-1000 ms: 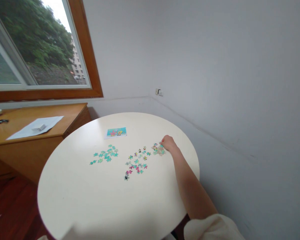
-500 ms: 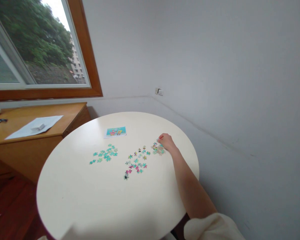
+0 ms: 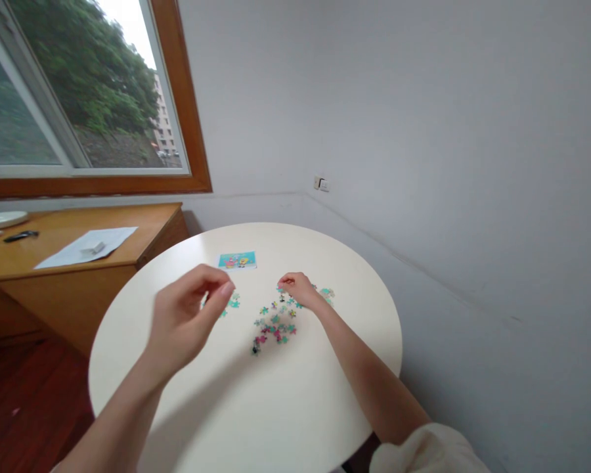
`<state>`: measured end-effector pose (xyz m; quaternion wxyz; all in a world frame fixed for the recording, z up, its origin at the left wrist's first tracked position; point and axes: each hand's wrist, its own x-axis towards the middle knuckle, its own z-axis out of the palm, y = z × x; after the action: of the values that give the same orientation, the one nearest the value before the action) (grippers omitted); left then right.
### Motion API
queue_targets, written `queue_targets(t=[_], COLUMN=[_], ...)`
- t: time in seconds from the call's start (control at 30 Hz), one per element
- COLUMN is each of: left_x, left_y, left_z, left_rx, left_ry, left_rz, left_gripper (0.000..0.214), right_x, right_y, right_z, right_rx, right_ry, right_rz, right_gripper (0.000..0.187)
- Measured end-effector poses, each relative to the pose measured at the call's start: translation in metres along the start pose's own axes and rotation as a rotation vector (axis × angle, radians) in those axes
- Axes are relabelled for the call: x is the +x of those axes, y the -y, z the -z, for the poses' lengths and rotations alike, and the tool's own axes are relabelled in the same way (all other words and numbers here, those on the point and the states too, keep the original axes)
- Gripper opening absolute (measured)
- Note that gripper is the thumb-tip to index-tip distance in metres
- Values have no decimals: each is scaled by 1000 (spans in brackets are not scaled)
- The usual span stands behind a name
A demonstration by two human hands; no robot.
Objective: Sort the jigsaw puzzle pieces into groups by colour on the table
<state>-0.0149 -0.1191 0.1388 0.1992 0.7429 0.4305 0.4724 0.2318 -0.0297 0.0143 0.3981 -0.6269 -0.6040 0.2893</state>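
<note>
Left hand (image 3: 180,318): fingers narrow, thumb against forefinger, raised above table (image 3: 256,407). Right hand (image 3: 298,287): fingers narrow at far end of middle puzzle pieces (image 3: 276,334); cannot tell if one is gripped. Teal pieces (image 3: 234,302) partly hidden behind left hand. Picture card (image 3: 237,261) lies beyond, flat.

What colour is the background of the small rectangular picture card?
The small rectangular picture card has a turquoise background, best seen in the head view.
</note>
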Motion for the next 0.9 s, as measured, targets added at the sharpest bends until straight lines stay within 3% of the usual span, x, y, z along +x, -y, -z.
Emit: queue_targets(t=[0.17,0.3,0.47,0.6,0.73,0.9], left_x=[34,38,29,22,17,12], left_y=[52,91,105,115,124,122], left_z=[-64,-96,-104,-104,-102,-102], left_rx=[-117,-103,-46,14,34,32], left_ry=[228,274,227,162,86,98], left_rz=[131,186,145,145,134,122], left_gripper=[29,25,23,23,24,24], right_x=[8,10,6,4,1,-5], right_y=[-3,-6,-3,-2,-15,-34], right_z=[-5,-5,-4,11,42,69], right_rx=[-185,-306,-457,-421,-400,-463], right_ry=[-47,-53,-151,-229,-301,-191], right_rz=[-55,-73,10,44,-29,-214], right_gripper=[10,8,9,10,11,11])
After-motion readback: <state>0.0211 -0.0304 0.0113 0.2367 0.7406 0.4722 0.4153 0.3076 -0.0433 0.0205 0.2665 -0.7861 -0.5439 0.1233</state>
